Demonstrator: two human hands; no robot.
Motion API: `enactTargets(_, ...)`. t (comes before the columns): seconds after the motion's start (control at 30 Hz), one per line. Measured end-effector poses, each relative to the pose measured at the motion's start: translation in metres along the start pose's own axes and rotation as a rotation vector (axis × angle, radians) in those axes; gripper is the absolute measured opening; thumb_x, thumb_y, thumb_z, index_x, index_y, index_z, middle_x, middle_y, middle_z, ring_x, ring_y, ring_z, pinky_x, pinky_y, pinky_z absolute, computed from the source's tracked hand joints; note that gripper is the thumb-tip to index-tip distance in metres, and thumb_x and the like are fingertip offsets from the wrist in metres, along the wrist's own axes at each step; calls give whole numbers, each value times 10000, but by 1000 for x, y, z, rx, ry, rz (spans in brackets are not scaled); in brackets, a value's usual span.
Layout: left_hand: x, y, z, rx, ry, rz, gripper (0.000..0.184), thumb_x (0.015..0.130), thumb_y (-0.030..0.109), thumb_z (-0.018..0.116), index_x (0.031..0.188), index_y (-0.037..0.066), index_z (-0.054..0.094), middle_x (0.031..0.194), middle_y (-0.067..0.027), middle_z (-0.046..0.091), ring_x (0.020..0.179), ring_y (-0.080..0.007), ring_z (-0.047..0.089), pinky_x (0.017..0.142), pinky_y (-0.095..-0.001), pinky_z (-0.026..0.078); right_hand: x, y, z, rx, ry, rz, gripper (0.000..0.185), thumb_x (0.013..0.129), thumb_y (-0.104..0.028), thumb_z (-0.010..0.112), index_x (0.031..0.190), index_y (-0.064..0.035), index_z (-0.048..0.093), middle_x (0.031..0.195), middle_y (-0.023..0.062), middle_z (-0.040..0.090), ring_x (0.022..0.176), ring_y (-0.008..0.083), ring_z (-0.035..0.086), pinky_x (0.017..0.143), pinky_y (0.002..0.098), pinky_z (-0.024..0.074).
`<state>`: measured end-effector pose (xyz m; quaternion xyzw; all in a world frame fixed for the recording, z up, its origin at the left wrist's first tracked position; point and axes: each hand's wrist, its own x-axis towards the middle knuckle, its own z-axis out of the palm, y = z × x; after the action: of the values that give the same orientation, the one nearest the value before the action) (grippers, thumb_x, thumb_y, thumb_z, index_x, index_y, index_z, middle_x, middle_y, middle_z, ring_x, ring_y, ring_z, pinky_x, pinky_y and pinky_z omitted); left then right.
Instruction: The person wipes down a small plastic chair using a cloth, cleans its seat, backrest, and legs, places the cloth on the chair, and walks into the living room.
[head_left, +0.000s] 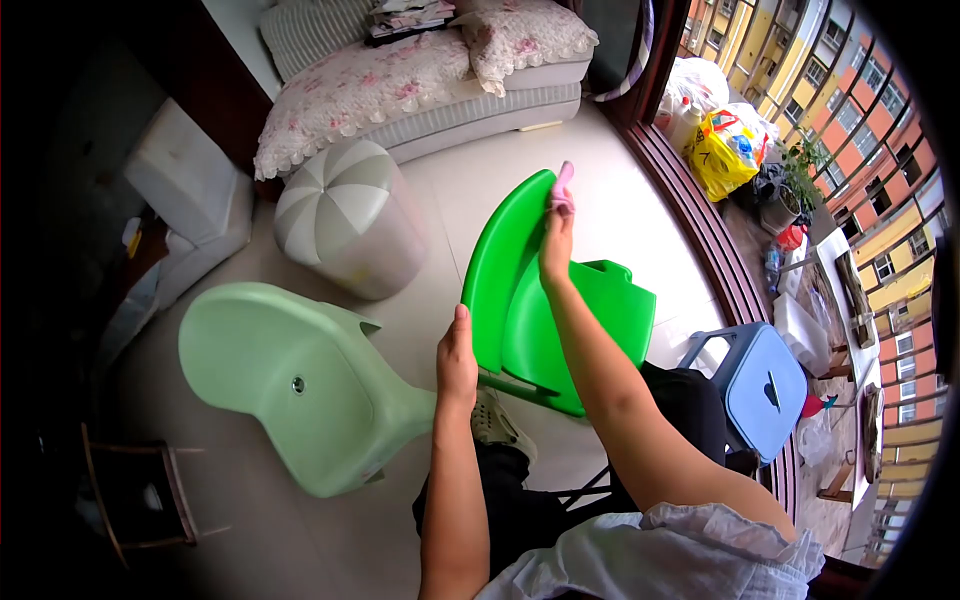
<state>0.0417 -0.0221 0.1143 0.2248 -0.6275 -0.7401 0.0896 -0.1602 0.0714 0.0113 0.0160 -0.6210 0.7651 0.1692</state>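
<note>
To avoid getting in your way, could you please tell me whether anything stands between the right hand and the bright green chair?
Only the pink cloth held in the right hand, at the backrest edge of the bright green chair; nothing else visible intervenes. The mint-green chair stands to the left, outside that path.

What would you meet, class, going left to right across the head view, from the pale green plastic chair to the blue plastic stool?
Pale green plastic chair → left hand → bright green plastic chair → blue plastic stool.

Glossy bright green chair (530, 325), upright, curved backrest (492, 265) toward the left, crumpled pink cloth (563, 190) at the backrest's far end
</note>
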Motion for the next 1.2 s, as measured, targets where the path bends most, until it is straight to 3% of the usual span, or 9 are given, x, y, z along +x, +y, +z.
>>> enactTargets(0.3,4,-8,-2,-47,5,13,638,913,486,404,1207,-77,466,1210,-126,506,1119,-185,445,956,-277,320,-147,10,-16,37,-261,414,506,939,-263,421,1367,-32,282,1375,144,349,1275,221,302,1053,307,218)
enactTargets(0.47,14,-26,-15,-161,-144,-8,772,901,539,372,1287,-128,320,1371,-179,334,1282,-204,283,1057,-325,189,-183,-33,-57,200,-376,596,304,927,-183,440,1177,-20,500,1166,121,486,817,152,568,783,256,447)
enactTargets(0.5,13,-25,-13,-161,-143,-1,772,901,539,372,1287,-128,320,1371,-179,334,1282,-204,283,1057,-325,189,-182,-63,-46,242,-168,538,219,907,-120,431,1065,-23,549,1023,100,519,596,99,513,600,215,430)
enactTargets(0.57,12,-26,-10,-268,-29,-78,584,933,489,331,1213,-3,477,1171,-76,528,1098,-161,461,958,-305,326,-181,-95,-37,210,-185,302,252,831,-40,451,1058,-23,559,1035,110,543,733,175,553,701,269,437)
enactTargets(0.63,15,-29,-22,-437,-272,-98,625,904,574,290,1308,107,384,1318,-83,394,1193,-224,379,1067,-345,163,-169,-120,-28,-276,-385,-383,374,675,-101,547,1044,-60,593,1135,130,533,1077,325,469,966,442,304)
enactTargets(0.7,36,-69,-40,-1711,-539,-483,604,902,545,337,1326,114,339,1342,-86,364,1188,-241,392,1062,-363,204,-165,-130,-9,-365,-599,-601,349,667,-143,546,1004,-80,612,1132,101,545,1145,312,451,1008,470,258)
enactTargets(0.77,16,-49,-30,-620,-323,90,524,921,400,353,1307,46,333,1312,-99,389,1201,-235,396,1027,-383,302,-143,-113,7,-310,-653,-643,291,719,-206,521,967,-88,617,1108,76,570,1186,294,428,1054,500,167)
enactTargets(1.0,8,-11,-16,-532,-218,-131,834,848,685,210,1268,-2,429,1201,-53,511,1133,-173,425,989,-319,276,-12,-88,39,-482,-435,-882,111,675,-168,574,729,-70,571,754,84,566,831,276,546,988,503,287)
enactTargets(1.2,5,-8,-17,-518,-195,-152,827,860,672,194,1241,-12,461,1176,-58,531,1075,-178,441,970,-306,276,53,-66,25,-704,-198,-623,195,779,-180,528,633,-53,512,681,91,540,795,285,530,961,469,301)
